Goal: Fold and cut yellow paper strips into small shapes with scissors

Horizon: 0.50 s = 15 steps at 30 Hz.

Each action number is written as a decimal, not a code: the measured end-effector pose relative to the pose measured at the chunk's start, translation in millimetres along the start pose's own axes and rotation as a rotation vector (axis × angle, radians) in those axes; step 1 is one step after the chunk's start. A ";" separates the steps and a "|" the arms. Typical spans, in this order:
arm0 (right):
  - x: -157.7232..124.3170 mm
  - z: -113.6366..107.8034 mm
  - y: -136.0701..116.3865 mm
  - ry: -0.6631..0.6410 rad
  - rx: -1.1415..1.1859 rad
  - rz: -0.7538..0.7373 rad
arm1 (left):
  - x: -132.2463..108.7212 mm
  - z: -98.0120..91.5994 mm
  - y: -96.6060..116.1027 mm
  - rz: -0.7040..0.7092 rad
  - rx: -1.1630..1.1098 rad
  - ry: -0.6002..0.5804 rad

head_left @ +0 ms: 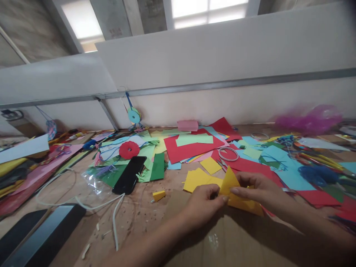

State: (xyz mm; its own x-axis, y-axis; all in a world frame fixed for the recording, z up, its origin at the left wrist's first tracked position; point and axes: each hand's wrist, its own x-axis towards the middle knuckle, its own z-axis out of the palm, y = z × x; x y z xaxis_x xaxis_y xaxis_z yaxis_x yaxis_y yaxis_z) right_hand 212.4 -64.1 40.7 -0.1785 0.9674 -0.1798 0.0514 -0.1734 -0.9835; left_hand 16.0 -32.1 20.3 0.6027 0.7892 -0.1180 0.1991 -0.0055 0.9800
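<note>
In the lower middle of the frame, the left hand (202, 202) and the right hand (257, 189) both pinch a folded yellow paper (236, 191) between thumb and fingers, above brown cardboard (239, 241), near a black phone (129, 175)

My head cam: looks fwd & down twd 12 o'clock over table (133, 218), close above left hand (204, 204), right hand (258, 187).

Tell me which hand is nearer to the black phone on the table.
Left. The left hand pinches the yellow paper to the right of the phone; the right hand holds the same paper farther right.
</note>
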 end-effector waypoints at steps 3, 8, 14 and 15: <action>-0.7 2.7 2.8 0.034 0.091 0.041 | -0.1 -1.2 -0.7 -0.021 -0.033 0.009; -0.4 2.8 -0.3 -0.026 0.224 0.055 | -0.2 -5.9 -2.3 -0.043 -0.056 -0.003; -0.4 4.5 5.3 0.047 0.287 0.053 | -1.3 -4.7 -0.6 -0.045 -0.046 -0.003; 0.2 4.3 7.2 0.069 0.301 0.058 | -1.3 -4.3 -0.7 -0.048 -0.048 -0.005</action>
State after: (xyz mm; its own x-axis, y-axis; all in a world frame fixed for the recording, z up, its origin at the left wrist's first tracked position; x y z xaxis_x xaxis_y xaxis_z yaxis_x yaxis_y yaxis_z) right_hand 208.4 -65.9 33.5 -0.1165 0.9627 -0.2444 -0.2354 -0.2658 -0.9348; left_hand 11.8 -30.5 20.4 0.5970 0.7848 -0.1661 0.1907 0.0623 0.9797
